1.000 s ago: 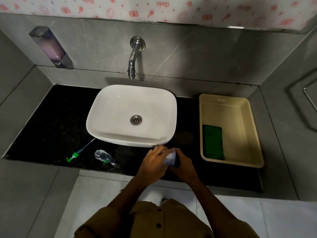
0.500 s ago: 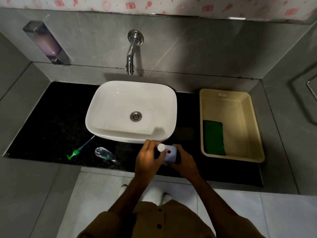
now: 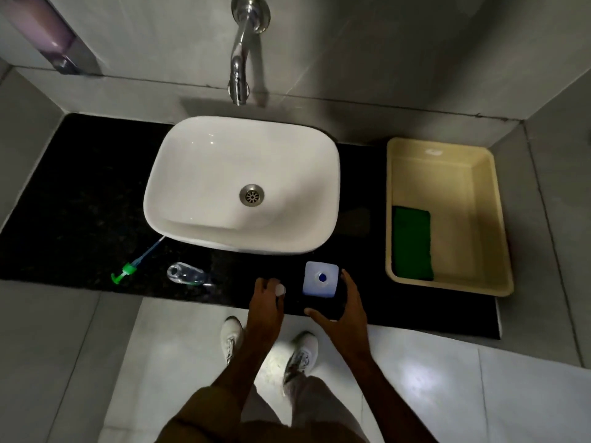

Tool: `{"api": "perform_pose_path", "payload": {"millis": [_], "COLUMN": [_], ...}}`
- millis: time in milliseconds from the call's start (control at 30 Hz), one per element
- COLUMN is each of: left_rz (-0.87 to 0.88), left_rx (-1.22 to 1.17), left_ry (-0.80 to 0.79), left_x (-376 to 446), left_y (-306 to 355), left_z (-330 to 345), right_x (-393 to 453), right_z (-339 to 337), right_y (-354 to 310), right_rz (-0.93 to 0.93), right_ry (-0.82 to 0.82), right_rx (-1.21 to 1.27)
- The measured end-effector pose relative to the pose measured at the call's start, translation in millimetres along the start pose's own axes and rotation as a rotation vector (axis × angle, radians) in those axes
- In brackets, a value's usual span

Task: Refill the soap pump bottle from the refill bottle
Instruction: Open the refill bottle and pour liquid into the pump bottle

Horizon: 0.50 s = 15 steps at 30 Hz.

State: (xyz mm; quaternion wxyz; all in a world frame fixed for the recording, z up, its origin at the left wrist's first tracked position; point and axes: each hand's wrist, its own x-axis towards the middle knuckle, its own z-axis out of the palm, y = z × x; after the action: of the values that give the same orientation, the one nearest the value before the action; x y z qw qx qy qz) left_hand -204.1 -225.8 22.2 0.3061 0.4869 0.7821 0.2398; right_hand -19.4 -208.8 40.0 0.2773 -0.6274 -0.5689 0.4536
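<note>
The refill bottle (image 3: 320, 279) stands upright on the black counter (image 3: 80, 199), just in front of the white sink (image 3: 204, 161). Its top is open, and you can see blue soap down in the hole. It probably stands straight so no soap spills out. The left hand (image 3: 267, 298) holds the small white cap (image 3: 280, 290), with the fingers (image 3: 261, 282) curled round it. That cap likely came off the refill bottle, so the soap can be poured. The right hand (image 3: 347, 303) is beside the bottle with its fingers spread apart and loose, thumb on the near side. It looks ready to wrap round the bottle, but I cannot tell if it touches it. The soap pump bottle (image 3: 187, 274) is clear and lies on its side on the counter, off to the left. It looks nearly empty. Its green pump (image 3: 126, 271) lies apart from it, with the long tube pointing toward the sink. The pump is out so the bottle's mouth is free for filling. I think the bottle must be stood up first. A tan tub (image 3: 447, 148) with a green sponge (image 3: 412, 243) sits on the right.
</note>
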Motion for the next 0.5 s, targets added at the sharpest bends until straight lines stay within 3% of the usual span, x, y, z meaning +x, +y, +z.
{"api": "perform_pose_path", "payload": {"millis": [233, 500], "left_rz": [-0.016, -0.29], "left_rx": [-0.109, -0.106], "left_ry": [0.019, 0.354], "left_x": [-1.3, -29.2], "left_y": [-24.3, -118.4], "left_z": [5.2, -100.1], "right_x": [4.1, 16.2], "right_z": [13.4, 36.0], "right_y": [-3.9, -1.3], "right_rz": [-0.012, 0.015], "right_ry": [0.08, 0.155], "right_rx": [0.035, 0.034]}}
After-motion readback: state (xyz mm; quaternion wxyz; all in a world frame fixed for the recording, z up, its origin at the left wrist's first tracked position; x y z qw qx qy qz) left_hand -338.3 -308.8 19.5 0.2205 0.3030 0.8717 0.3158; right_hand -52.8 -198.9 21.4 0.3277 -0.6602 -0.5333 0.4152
